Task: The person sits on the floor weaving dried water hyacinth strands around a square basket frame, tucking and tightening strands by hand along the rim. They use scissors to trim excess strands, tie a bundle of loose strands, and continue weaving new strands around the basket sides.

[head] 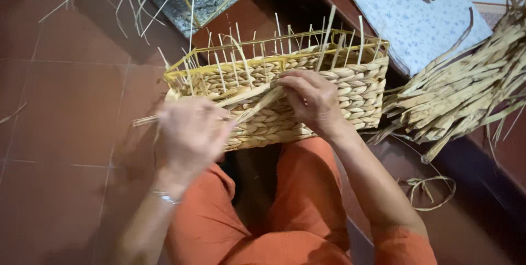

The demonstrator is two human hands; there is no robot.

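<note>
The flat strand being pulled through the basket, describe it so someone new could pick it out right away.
Start at the half-woven basket on the person's lap. Across its near wall a flat pale strand runs slanting, from the right hand down to the blurred left hand. Unlike the thin upright stakes and braided rows, it lies loose and diagonal.

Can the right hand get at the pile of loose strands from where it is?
Probably yes. The right hand rests on the basket wall, and the strand pile lies just past the basket's right end with nothing between them. The left hand, blurred, seems to grip a strand, so the right would have to let go.
</note>
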